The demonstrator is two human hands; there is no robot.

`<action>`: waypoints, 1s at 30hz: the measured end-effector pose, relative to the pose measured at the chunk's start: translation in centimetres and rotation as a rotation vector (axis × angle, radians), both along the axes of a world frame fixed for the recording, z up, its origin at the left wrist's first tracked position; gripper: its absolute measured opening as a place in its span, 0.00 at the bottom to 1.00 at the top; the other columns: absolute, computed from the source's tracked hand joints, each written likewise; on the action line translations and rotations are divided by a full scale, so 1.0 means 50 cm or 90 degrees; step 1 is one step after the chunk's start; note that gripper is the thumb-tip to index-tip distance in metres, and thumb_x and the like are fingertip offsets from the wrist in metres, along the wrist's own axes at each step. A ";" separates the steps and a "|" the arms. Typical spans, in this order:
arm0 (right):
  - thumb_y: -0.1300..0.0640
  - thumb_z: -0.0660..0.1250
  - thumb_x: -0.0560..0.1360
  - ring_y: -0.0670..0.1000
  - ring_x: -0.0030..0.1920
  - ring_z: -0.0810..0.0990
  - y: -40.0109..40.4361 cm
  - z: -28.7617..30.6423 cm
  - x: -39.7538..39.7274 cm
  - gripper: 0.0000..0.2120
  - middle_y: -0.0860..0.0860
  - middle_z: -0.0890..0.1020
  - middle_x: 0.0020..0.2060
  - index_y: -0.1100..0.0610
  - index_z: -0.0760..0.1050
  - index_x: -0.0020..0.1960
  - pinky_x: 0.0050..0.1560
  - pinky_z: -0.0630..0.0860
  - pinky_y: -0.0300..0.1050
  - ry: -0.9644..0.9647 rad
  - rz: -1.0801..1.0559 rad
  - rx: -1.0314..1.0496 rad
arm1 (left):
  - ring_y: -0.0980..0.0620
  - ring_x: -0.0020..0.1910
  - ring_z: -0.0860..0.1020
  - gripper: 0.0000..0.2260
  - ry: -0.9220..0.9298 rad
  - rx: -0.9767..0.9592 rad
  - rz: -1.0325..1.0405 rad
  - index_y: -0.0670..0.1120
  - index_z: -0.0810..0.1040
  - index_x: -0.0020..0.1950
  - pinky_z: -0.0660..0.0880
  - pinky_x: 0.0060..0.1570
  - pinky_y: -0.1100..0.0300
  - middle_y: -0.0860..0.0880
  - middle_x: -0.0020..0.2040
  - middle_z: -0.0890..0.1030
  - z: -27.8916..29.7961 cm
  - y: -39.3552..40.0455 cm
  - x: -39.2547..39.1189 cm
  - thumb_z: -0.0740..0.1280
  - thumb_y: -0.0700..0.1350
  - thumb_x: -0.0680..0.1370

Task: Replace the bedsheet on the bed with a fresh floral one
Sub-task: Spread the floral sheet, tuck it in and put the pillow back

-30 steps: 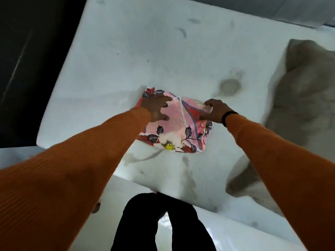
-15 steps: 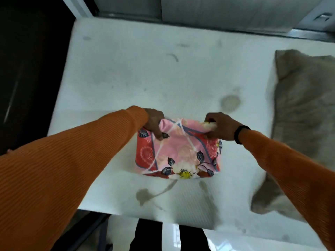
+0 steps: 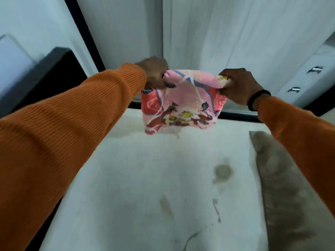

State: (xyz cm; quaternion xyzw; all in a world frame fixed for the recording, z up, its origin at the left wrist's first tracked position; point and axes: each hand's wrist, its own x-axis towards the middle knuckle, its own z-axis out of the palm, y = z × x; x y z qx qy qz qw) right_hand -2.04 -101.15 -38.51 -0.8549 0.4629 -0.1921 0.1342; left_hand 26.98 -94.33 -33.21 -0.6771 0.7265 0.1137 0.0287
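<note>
You hold the folded pink floral cotton bedsheet [image 3: 181, 102] up in the air above the far part of the bare white stained mattress [image 3: 145, 187], touching nothing but your hands. Your left hand [image 3: 154, 73] has its grip clenched on the sheet's upper left corner, and your right hand [image 3: 237, 86] pinches the upper right corner, fingers curled tight around the cloth. Between them the top edge is stretched almost taut, and the rest hangs down in a thick, still-folded bundle, pink with red patches, dark leaves, yellow-centred blossoms and pale crossing bands.

The likely risk is in the shake-out: if your grip takes only the outer layer, the folds may drop open unevenly and the sheet could land twisted or bunched. If you fling it too hard, a corner could slip free, and the cloth might spill off the left side of the bed toward the dark gap there. It may also drape over the crumpled grey-brown fabric heap [image 3: 282, 187] lying along the right edge of the mattress and catch on it.
</note>
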 end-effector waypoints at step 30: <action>0.53 0.74 0.76 0.56 0.58 0.82 0.338 -0.726 -0.056 0.13 0.56 0.86 0.55 0.56 0.81 0.59 0.60 0.75 0.43 0.005 -0.378 0.551 | 0.39 0.59 0.79 0.22 0.313 0.193 0.429 0.47 0.75 0.68 0.73 0.56 0.54 0.40 0.58 0.81 -0.820 0.431 0.062 0.72 0.53 0.78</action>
